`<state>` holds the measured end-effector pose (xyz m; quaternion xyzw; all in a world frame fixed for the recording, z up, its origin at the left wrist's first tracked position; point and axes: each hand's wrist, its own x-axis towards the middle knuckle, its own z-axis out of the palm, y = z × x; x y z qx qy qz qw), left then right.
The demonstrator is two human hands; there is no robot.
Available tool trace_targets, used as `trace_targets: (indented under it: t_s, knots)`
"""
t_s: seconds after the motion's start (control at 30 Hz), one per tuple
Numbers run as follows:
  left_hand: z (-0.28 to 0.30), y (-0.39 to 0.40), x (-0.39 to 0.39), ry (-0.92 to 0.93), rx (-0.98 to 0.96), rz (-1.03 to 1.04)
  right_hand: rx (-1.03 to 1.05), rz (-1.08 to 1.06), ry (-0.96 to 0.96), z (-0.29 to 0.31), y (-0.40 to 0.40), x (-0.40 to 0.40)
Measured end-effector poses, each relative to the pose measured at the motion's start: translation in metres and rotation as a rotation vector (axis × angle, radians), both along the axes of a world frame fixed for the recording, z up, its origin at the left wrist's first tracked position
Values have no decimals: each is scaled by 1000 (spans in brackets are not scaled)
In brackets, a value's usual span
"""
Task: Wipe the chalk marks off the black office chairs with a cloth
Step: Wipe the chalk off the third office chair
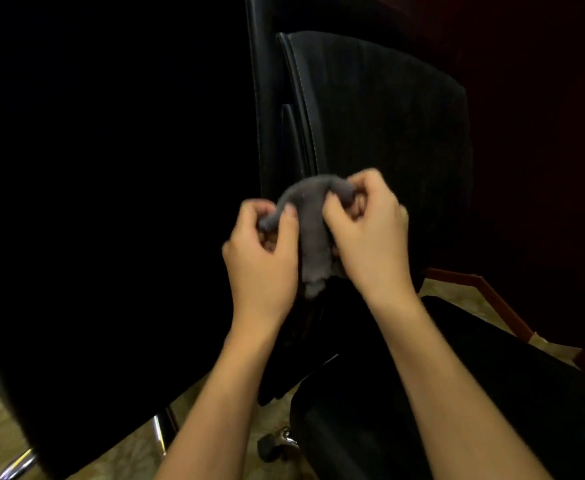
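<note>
Head view: a grey cloth point(313, 233) is pinched at its left end by the left hand point(261, 258) and gripped at its right end by the right hand point(370, 233), held near a black office chair point(388, 133) beyond.

The picture is dim and warm-toned. The left half sinks into plain black with no detail. Light falls on the hands point(319, 244) and forearms, which show brightest, with soft motion blur at the fingers. A faint sheen runs along the chair point(301, 98) edge. Straight lines bow near the edges.
</note>
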<state>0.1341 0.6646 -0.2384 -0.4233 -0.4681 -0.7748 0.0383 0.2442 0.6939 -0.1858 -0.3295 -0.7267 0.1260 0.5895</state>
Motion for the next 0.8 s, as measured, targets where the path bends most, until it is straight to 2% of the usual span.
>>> trace_targets:
  t_s: [0.1, 0.17, 0.23, 0.3, 0.43, 0.53, 0.67, 0.8]
  knots:
    - [-64, -12, 19, 7, -113, -2, -43, 25, 104, -76, -10, 13]
    - [-104, -22, 29, 2, -210, -23, -113, 7, 60, -120, -22, 23]
    - [-116, -27, 35, -27, -246, -22, -128, -21, -17, -132, -24, 28]
    - [-98, -22, 33, -64, -201, -20, -33, -54, -44, -109, -17, 27]
    - [-21, -7, 17, -54, -44, -3, 52, -30, -28, -20, 3, 10]
    - [-2, -4, 10, 8, -49, 22, 22, 19, -12, -9, 4, 4]
    - [-63, -15, 25, 25, -111, 59, 38, 7, 151, -94, -7, 8]
    - [-144, -31, 45, -10, -275, 57, -127, 26, 39, -178, -20, 18]
